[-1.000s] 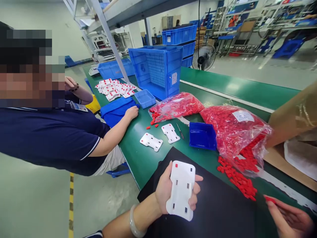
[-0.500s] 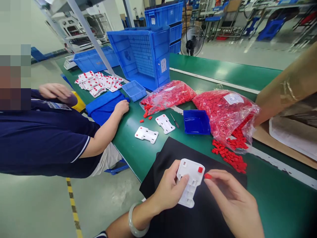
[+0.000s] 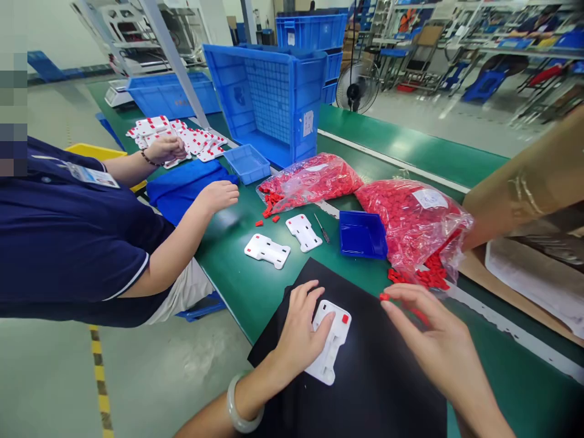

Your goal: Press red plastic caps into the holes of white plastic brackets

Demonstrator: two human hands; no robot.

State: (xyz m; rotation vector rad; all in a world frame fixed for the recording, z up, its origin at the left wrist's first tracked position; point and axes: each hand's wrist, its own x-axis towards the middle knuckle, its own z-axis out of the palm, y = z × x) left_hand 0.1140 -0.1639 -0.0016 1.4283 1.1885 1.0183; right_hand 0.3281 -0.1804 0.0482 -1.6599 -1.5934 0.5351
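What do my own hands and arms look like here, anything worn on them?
Both hands are bare, without gloves. The left hand has a pale, smooth bangle round its wrist, and the forearm behind it is uncovered. The right hand shows no ring or watch, and no sleeve.

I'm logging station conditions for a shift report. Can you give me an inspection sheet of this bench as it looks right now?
Surface: green bench with a black mat at the near edge.
Job's things: white plate on the mat, one red insert fitted; small red piece at the right fingertips.
Clutter: two bags of red pieces, some spilled; blue tray; two spare plates; small screwdriver.
Grippers: left hand pressing the plate down; right hand pinching the red piece.
Cables: nothing seen.
Surroundings: co-worker's hand on the bench, blue crates, fan.
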